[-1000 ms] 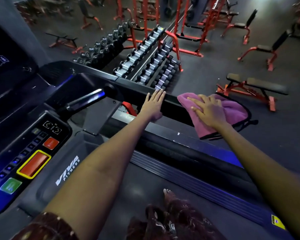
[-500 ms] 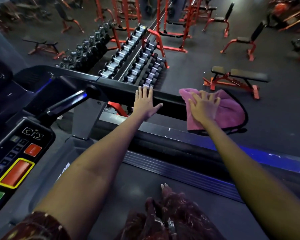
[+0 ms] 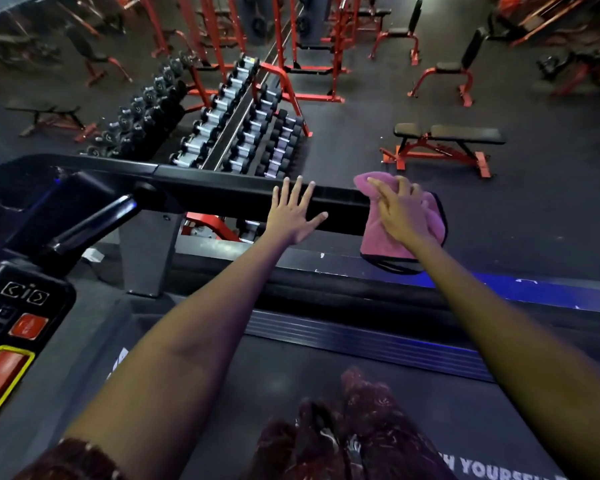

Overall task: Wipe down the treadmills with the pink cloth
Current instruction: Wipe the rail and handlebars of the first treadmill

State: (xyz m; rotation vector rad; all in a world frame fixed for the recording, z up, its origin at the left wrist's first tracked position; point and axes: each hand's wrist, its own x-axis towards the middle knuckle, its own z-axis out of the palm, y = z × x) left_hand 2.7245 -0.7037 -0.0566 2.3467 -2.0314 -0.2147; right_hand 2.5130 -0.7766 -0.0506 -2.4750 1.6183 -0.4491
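A person stands on a treadmill, seen from a head camera looking down past both forearms to the black side rail [image 3: 229, 194], which crosses the view from nine o'clock toward three o'clock. The left hand [image 3: 293, 213] lies flat on the rail near the centre, fingers straight and spread, thumb out toward three o'clock, holding nothing. Just beside it, toward two o'clock, the right hand [image 3: 400, 216] presses the pink cloth [image 3: 383, 245] against the rail's far end, fingers splayed over the fabric; whether the thumb hooks under the cloth cannot be told. The cloth drapes over the rail end and hangs down toward the deck edge [image 3: 430, 327]. The console [image 3: 18, 327], with its red and yellow buttons, sits at eight o'clock. Beyond the rail, at twelve o'clock, stands a dumbbell rack [image 3: 229, 126]; a red bench [image 3: 444, 140] stands at one o'clock. Judged from this, the rail wipe is under way. The main risk: the cloth is held only by downward pressure at the rail's end, so a stroke running past the end could let it slip off to the floor. Leaning weight on the flat left hand could also make it slide along the smooth rail.
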